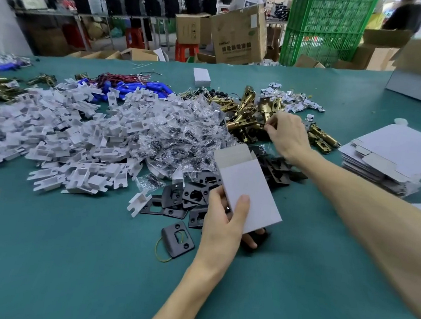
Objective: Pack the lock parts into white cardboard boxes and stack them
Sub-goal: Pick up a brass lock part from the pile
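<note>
In the head view, the left hand [224,219] gripped a white cardboard box [249,188] at the centre of the frame, with the thumb across its front face and the fingers curled round behind. The box was plain and unprinted, upright but tilted to the left. Its top end was open, with the flaps standing up and a greyish inside showing. It sat over a scatter of black strike plates [190,198] on the green desk [66,261].

The right hand [287,134] reached up and right of the box into a heap of brass latches [244,116]. Its fingers were curled down among them, and it could not be told whether they had closed on one.

One more black plate [177,242] lay apart at lower centre, touching a yellow rubber band [161,255]. Left of the box spread a pile of clear screw bags [181,130], and beyond it lay a wide heap of white plastic pieces [65,132]. A stack of flat white box blanks [389,161] lay at the right edge. A small closed white box [201,77] stood at upper centre, well apart from the hands.
</note>
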Tool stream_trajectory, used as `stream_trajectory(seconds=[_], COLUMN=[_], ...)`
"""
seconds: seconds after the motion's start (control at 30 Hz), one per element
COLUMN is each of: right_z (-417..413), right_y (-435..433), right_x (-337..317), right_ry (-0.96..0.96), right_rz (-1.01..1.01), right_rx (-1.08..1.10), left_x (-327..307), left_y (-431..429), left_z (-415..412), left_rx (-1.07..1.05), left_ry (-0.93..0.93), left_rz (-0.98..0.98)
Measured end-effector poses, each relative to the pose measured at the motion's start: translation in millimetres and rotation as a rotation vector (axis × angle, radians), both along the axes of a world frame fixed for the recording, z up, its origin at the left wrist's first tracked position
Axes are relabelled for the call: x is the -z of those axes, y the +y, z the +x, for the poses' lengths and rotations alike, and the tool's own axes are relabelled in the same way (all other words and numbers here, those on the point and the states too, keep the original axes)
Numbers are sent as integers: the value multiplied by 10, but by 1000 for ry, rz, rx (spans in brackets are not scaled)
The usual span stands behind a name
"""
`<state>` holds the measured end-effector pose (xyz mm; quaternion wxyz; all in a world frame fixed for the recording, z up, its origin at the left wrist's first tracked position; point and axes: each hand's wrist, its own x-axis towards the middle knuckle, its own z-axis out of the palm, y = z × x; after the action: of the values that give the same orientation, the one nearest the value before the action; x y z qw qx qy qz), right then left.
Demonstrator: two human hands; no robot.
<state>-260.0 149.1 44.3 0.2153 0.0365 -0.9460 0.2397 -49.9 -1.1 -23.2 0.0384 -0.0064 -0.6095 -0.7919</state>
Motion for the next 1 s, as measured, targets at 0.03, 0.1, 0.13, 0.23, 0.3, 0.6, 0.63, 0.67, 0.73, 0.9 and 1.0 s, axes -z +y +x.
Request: stream_trajectory(seconds=[0.03,0.1,0.13,0.23,0.3,0.6,0.63,0.67,0.73,0.9,1.0], right_z=[8,33,49,54,7,-309,-313,-309,-278,-63,191], right_y=[31,86,109,124,90,-115,-114,-114,-123,-174,-156], right_x=[-16,17,55,207,299,445,445,446,454,324,172], right_ry=[-45,-119,-144,-216,-259,-268,-262,-255,-224,-168,-104], right_rz=[-38,-86,-90,-101,-157,-353,-358,-356,-309,-225,-341], right_rx=[-6,7,17,23,26,137,152,161,156,55,-71], left_x=[2,-1,-7,-26,-33,15,20,22,21,-4,-52], left_y=[5,8,11,17,17,12,15,17,18,8,0], left_z=[9,22,23,12,-2,-24,-25,-26,-27,-8,8], left_rx=[-6,-8,-5,-1,7,38,37,35,32,29,22], left_ry=[-1,0,1,-17,-27,-17,-16,-17,-20,-19,-4], left_rz=[-6,-7,-5,0,-2,-18,-20,-20,-18,0,-8])
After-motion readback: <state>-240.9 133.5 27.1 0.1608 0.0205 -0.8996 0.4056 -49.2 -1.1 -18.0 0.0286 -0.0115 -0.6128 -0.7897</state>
